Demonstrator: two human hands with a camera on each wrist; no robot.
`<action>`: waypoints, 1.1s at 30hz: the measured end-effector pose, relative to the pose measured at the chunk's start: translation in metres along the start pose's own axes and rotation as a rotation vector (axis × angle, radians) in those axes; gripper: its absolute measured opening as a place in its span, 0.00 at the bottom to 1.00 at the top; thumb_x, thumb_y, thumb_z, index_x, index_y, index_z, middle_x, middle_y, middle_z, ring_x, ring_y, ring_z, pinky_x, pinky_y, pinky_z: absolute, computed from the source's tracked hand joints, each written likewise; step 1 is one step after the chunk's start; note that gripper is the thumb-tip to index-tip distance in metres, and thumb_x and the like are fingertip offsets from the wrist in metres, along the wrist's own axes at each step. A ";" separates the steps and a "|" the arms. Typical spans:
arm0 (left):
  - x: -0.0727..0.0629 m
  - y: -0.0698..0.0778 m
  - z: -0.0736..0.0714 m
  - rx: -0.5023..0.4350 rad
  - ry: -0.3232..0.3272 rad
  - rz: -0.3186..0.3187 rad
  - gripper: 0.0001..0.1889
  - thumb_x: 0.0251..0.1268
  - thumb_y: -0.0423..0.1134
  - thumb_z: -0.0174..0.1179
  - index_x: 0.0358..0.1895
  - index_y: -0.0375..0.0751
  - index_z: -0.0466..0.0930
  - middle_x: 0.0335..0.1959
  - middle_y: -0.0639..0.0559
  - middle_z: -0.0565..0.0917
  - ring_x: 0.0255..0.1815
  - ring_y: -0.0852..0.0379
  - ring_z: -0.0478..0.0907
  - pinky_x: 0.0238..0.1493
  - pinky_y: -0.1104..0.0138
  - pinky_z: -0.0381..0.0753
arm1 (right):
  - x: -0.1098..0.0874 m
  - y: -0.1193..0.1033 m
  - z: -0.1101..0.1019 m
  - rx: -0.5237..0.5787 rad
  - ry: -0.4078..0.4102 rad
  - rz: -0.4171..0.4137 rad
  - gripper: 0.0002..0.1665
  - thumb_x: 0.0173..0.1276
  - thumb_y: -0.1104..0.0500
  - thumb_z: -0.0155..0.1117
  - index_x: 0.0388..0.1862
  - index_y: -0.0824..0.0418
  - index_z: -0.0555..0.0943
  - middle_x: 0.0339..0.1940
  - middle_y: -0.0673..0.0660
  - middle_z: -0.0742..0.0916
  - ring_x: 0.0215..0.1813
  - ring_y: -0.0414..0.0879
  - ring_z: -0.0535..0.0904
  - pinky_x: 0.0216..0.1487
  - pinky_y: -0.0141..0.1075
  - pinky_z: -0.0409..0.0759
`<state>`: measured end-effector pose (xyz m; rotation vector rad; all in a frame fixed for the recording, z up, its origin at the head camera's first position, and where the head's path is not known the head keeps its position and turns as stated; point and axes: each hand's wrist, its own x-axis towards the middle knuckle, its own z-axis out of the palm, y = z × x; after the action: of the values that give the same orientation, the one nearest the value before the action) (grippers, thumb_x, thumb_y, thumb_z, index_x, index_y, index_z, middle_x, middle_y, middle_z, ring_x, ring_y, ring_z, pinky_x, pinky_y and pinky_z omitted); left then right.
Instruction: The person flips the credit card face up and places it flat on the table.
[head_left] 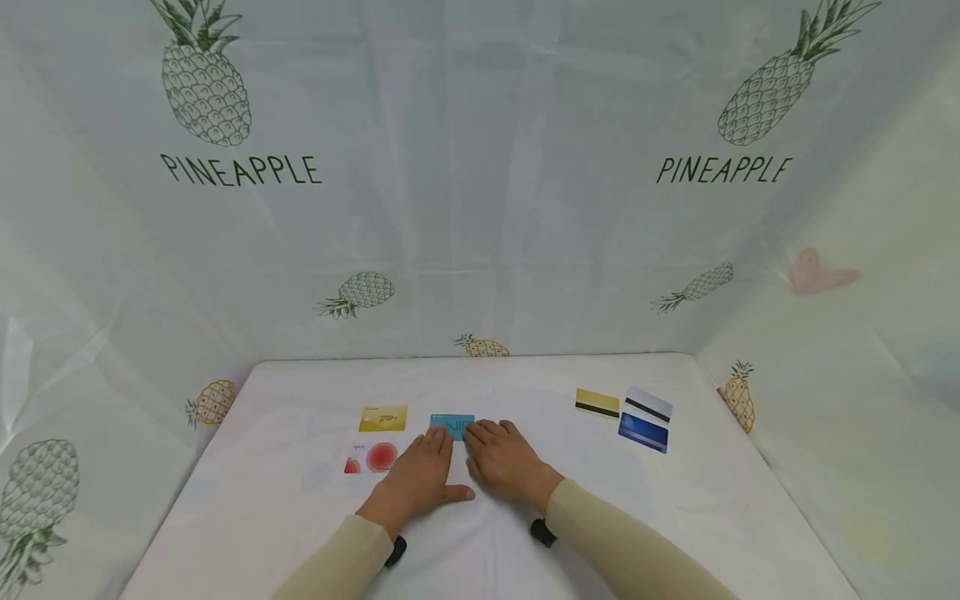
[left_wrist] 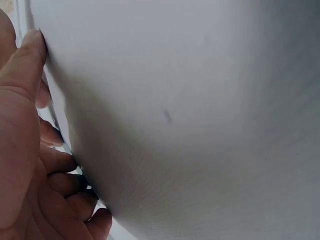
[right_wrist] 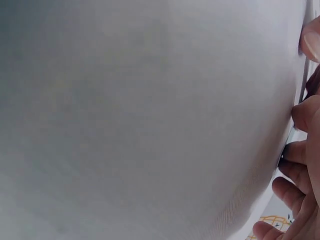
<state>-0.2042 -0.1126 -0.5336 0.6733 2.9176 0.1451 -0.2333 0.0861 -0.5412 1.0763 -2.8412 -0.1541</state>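
Near the middle of the tabletop, flat beneath the fingertips: a light-blue card. Of the hands, the left hand straight-fingered, tips on the card's near left part, thumb held out sideways, apart from it. The right hand with fingers loosely bent, tips at the card's right end, no pinch visible. Exact contact hard to tell, with the near edge partly covered and no clear sight of the card in either wrist view.

Probably thin, light, stiff and rather slippery; unlikely to break, but awkward to lift from flat. Best taken by both short ends, or slid under flat fingertips.

Just beside, leftward: a yellow card and, closer in, a red-and-white card, limiting travel that way. Well apart, rightward: a striped yellow card, a striped white card and a dark-blue card. Most room between the light-blue card and that group, and toward the far edge.
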 end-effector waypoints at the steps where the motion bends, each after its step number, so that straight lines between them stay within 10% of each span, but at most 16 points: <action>1: 0.001 -0.001 0.000 -0.001 -0.002 -0.004 0.56 0.64 0.76 0.60 0.78 0.29 0.65 0.81 0.35 0.65 0.84 0.39 0.60 0.80 0.47 0.64 | 0.001 0.000 0.000 0.010 -0.006 0.004 0.32 0.85 0.44 0.49 0.79 0.58 0.72 0.78 0.52 0.77 0.78 0.49 0.71 0.74 0.51 0.73; 33: 0.009 -0.008 -0.004 -0.046 -0.017 -0.049 0.63 0.56 0.80 0.63 0.80 0.29 0.61 0.83 0.32 0.61 0.85 0.36 0.56 0.80 0.44 0.61 | 0.017 0.002 0.001 0.142 -0.103 0.074 0.36 0.85 0.42 0.45 0.84 0.56 0.65 0.84 0.51 0.69 0.85 0.50 0.63 0.80 0.58 0.64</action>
<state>-0.2163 -0.1160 -0.5321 0.5931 2.9019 0.1991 -0.2472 0.0760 -0.5409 1.0142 -3.0185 -0.0022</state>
